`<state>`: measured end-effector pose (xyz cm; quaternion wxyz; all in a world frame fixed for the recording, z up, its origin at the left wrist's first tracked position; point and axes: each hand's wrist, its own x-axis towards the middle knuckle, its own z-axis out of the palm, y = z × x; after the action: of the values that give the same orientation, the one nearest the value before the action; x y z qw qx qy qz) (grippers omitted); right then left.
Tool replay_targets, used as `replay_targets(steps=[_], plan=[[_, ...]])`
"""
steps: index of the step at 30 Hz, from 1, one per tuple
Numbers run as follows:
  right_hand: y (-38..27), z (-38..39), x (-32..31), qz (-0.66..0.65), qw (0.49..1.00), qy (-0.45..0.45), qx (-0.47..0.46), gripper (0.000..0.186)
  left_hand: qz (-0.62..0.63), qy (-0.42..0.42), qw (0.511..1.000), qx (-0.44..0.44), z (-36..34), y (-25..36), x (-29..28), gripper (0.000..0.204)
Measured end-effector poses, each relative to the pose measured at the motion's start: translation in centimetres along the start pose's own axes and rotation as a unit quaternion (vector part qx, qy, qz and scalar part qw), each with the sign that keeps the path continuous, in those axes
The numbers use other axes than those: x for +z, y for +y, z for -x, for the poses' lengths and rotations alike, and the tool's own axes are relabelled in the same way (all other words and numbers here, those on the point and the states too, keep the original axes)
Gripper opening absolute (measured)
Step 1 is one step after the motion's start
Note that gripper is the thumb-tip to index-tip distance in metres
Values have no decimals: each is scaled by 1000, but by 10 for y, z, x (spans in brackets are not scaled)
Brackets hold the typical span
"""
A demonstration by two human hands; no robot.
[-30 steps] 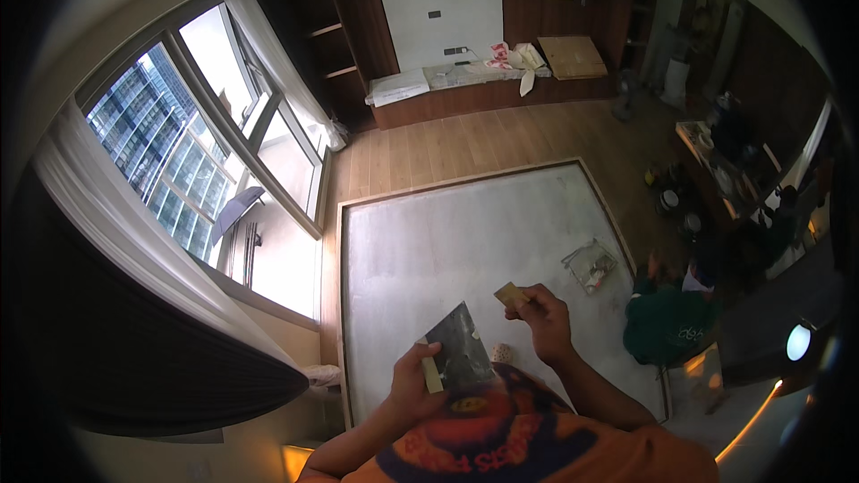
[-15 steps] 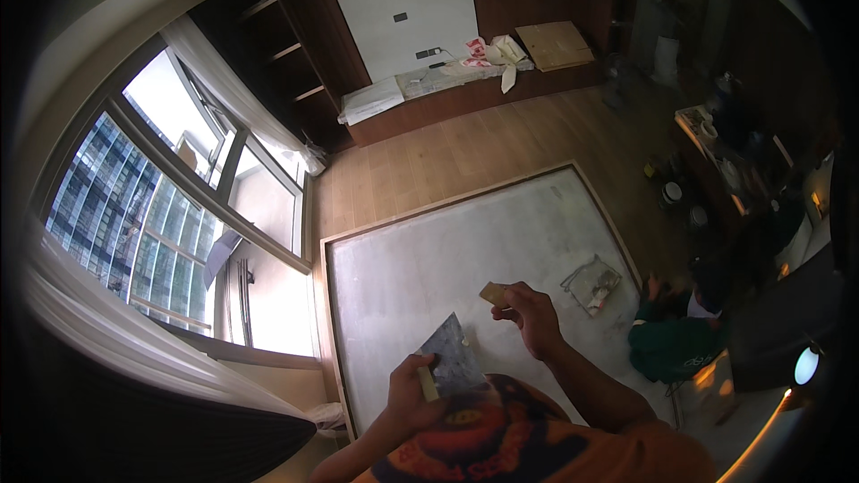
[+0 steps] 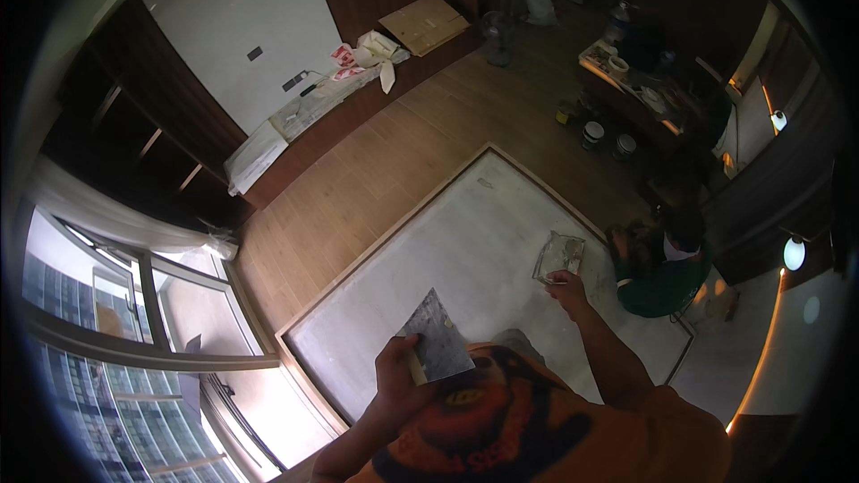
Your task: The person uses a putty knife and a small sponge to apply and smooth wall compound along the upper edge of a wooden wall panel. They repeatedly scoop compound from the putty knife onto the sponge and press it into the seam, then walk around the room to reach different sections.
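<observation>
My left hand (image 3: 398, 371) is closed around the handle of a wide scraper (image 3: 440, 340). Its grey, smeared metal blade points up and away in front of my orange shirt. Out to the right, my right hand (image 3: 567, 292) has its fingers closed at the near edge of a squarish, see-through tray or packet (image 3: 562, 255) with whitish stuff in it. Whether the fingers grip that edge or a small piece is too small to tell. The tray or packet lies on a pale, wood-edged platform (image 3: 429, 250).
A person in green (image 3: 662, 282) crouches at the platform's right side. Buckets (image 3: 592, 132) stand on the wooden floor near a cluttered table (image 3: 626, 80). A ledge along the far wall bears cardboard (image 3: 425, 25) and crumpled wrapping (image 3: 371, 55). Windows (image 3: 98, 295) are at the left.
The view has swung to the right. My right hand, which held up a small yellowish block, has reached out to the tray or packet. The scraper stays in my left hand.
</observation>
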<state>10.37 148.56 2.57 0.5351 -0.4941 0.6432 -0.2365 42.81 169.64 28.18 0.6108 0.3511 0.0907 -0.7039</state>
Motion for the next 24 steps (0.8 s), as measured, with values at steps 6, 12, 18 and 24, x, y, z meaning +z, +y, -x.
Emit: replay_targets(steps=[6,12,18,24], plan=[[181,10,-40,7,954,122,274,45,-43,37,995,-87,-71,80,34,33],[297,18,-36,86,917,-80,381,33,-176,1,984,-19,-193,133,63,36],[207,-193,-7,563,769,-265,147,28,-81,4,997,-18,-293,193,158,35],[-80,-453,16,335,942,11,7,64,-117,28,992,-37,-379,219,257,29]])
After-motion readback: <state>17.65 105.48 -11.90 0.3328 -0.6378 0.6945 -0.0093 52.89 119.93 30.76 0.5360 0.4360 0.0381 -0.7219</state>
